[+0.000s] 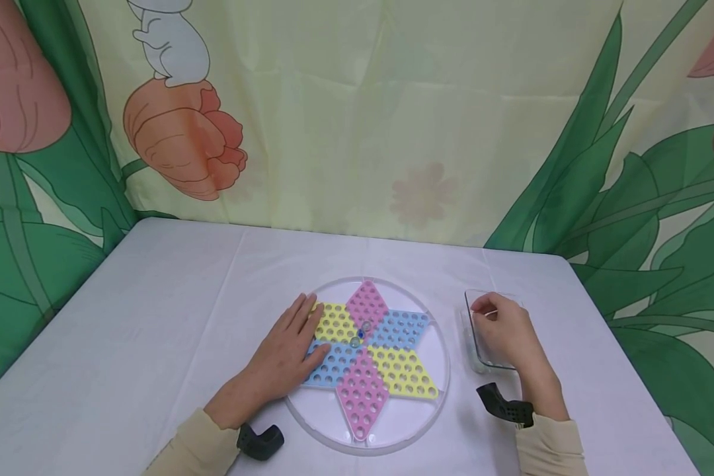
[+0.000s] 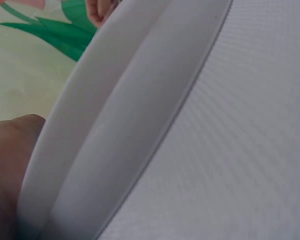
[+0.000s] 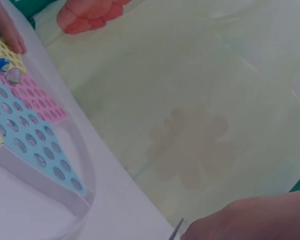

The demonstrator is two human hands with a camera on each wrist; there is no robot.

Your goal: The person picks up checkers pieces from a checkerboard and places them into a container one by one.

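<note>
A Chinese checkers board (image 1: 361,396) lies flat on the white bench (image 1: 184,297), a little right of its middle and short of the far edge. A blue marble (image 1: 361,334) sits between two clear marbles (image 1: 366,326) near the centre of the star. The left hand (image 1: 282,350) rests over the board's left side, fingers straight and close together, thumb apart, gripping nothing. The right hand (image 1: 506,330) is at a clear box (image 1: 471,337) between the board and the bench's right edge; its fingers bend inward, but I cannot tell whether they pinch anything.

Uneven pressure from the left hand could tip or slide the board and jolt the marbles from their holes. Anything round let slip at the box might roll off the right edge, the closest side edge to it. The black wrist camera (image 1: 506,403) juts out just beside the box's near side, so a low wrist could catch its wall.

The broadest stretch of bench lies between the left hand and the left edge. Between board and box there is only a narrow strip, and the far edge meets a printed curtain (image 1: 440,119).
</note>
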